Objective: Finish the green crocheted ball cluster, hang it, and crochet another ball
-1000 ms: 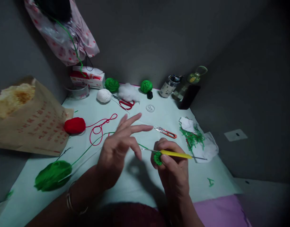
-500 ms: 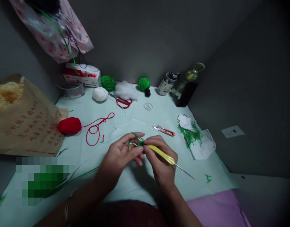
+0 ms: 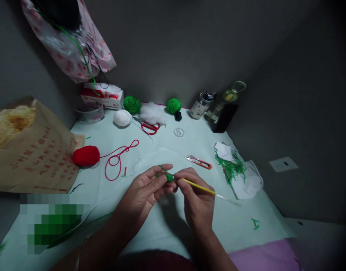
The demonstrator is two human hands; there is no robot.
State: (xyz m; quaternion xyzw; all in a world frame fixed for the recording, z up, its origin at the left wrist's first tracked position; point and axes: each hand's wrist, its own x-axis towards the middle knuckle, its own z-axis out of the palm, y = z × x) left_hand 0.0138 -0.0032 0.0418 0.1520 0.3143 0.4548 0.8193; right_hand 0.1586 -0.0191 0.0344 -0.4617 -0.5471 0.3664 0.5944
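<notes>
My left hand (image 3: 146, 188) pinches a small piece of green crochet (image 3: 169, 177) between thumb and fingers, with green yarn (image 3: 160, 168) looped over its raised index finger. My right hand (image 3: 197, 199) is closed around the yellow handle of a crochet hook (image 3: 200, 186). The hook's tip end meets the green piece; its thin metal rear end points down to the right. Green working yarn runs from below my left wrist toward a blurred-out green mass (image 3: 55, 226) at the lower left. Fingers partly hide the stitches.
Thread snips (image 3: 198, 162) lie beyond my right hand. Red yarn (image 3: 86, 156), a white yarn ball (image 3: 122, 118), red-handled scissors (image 3: 150, 128) and white stuffing (image 3: 153, 113) are farther back. Green scraps (image 3: 232, 167) lie right, a bottle (image 3: 215, 112) at the back, a paper bag (image 3: 45, 158) left.
The hook has turned in my right hand, so its handle shows narrower and lies flatter. The green piece shows more between my fingers. The whole view has shifted slightly.
</notes>
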